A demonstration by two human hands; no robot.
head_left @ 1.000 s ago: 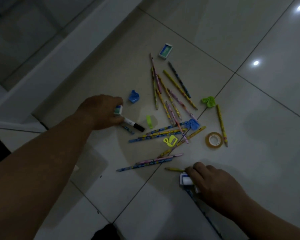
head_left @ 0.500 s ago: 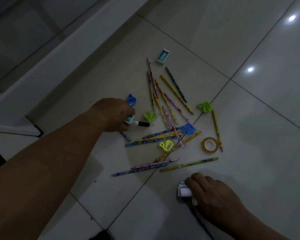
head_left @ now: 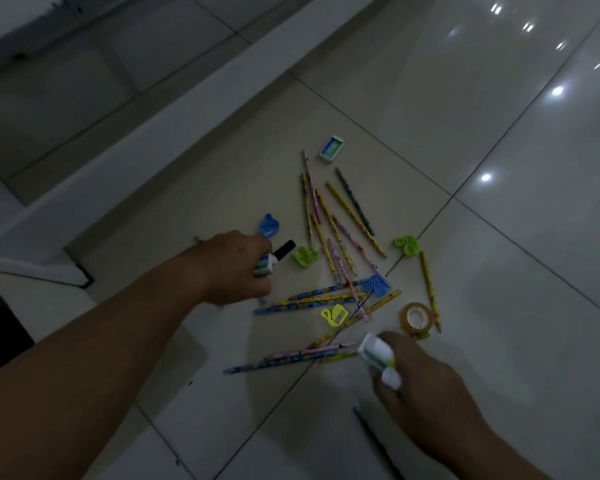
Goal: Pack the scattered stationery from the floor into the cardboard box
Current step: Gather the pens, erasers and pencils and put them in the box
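My left hand (head_left: 234, 268) grips a white marker with a black cap (head_left: 280, 255), held just above the floor left of the pile. My right hand (head_left: 420, 386) holds a small white box (head_left: 376, 351) and a white tube-like item (head_left: 391, 377), lifted near the pile's lower edge. Several patterned pencils (head_left: 340, 237) lie scattered on the tiles. Among them are blue (head_left: 269, 225), green (head_left: 305, 256), green (head_left: 407, 244), blue (head_left: 378, 285) and yellow (head_left: 335, 316) sharpeners, a tape roll (head_left: 415, 318) and a small eraser box (head_left: 331, 148). No cardboard box is in view.
A raised white ledge (head_left: 174, 133) runs diagonally along the upper left, with a step down behind it. A dark pencil (head_left: 371, 434) lies under my right wrist. Glossy tile floor (head_left: 499, 237) spreads to the right.
My right hand has lifted the small white box off the floor and moved up toward the pencils. My left hand has raised the marker, tilting its black cap upward.
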